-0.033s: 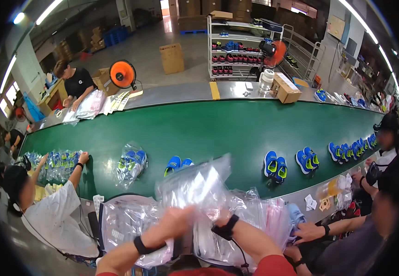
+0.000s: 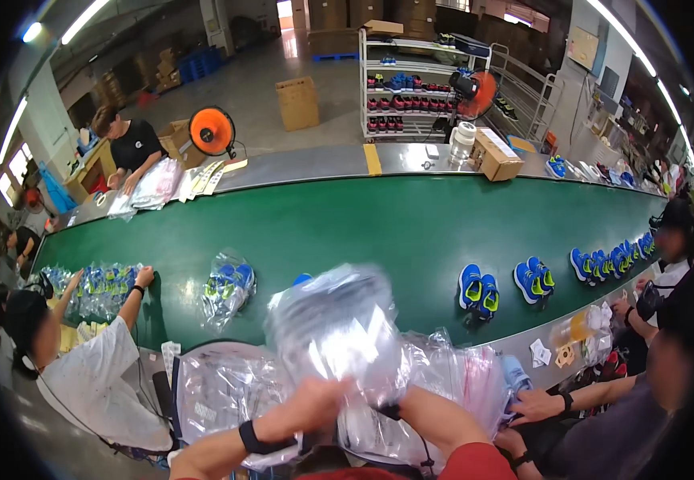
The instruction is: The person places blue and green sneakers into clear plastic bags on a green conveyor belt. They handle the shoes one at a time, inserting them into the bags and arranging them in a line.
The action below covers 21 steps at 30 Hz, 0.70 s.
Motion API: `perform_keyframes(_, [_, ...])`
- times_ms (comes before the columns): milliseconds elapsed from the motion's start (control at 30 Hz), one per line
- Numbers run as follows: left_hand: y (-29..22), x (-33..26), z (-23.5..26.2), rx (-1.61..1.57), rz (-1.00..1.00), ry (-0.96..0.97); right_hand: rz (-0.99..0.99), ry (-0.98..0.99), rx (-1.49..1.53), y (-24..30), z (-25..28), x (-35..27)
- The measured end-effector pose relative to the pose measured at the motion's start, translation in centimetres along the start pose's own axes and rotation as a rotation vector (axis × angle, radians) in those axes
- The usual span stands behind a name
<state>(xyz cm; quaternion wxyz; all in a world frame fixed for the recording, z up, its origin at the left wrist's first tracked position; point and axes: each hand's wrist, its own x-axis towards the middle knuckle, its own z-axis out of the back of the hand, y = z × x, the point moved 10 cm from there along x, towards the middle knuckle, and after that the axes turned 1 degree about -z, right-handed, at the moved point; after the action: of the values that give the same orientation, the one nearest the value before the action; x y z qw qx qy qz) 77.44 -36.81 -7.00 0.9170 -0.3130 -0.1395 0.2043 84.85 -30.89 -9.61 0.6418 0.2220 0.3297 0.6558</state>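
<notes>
In front of me a clear plastic bag [image 2: 335,320] is held up, puffed out and blurred by motion. My left hand [image 2: 319,406] is closed on its near edge. The right forearm reaches to the bag, but the bag covers my right hand, so its fingers are hidden; I cannot tell whether it is inside or behind. A blue shoe [image 2: 303,279] shows only its tip past the bag's far edge. Beneath my hands lie stacks of flat clear bags [image 2: 223,388], with more bags [image 2: 431,368] on the right.
A green conveyor belt [image 2: 363,216] carries a bagged shoe pair [image 2: 229,284] at left and blue-and-lime shoes [image 2: 479,290] at right. At left, a co-worker's hand [image 2: 145,277] touches bagged shoes. Another co-worker's hand [image 2: 533,406], at right, is beside a light-blue shoe [image 2: 515,374].
The bag has swelled from a flat, slanted sheet into a rounded shape and now hides most of the blue shoes behind it. My right hand has gone out of sight at the bag.
</notes>
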Motion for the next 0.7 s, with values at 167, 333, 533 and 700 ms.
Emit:
perform_keyframes(167, [4.0, 2.2, 10.6, -0.326, 0.167, -0.337, -0.007, -0.176, -0.105, 1.1, -2.5, 3.1])
perform_keyframes(333, [6.9, 1.3, 14.7, -0.407, 0.242, -0.377, 0.048, -0.178, -0.245, 5.5, -3.7, 11.0])
perform_keyframes(533, [19.7, -3.6, 17.6, -0.633, 0.588, -0.601, 0.072, 0.19, -0.157, 6.8, -10.5, 12.0])
perform_keyframes(700, [18.9, -3.0, 12.0, -0.987, 0.703, -0.563, 0.107, 0.123, 0.877, 5.6, -7.7, 9.2])
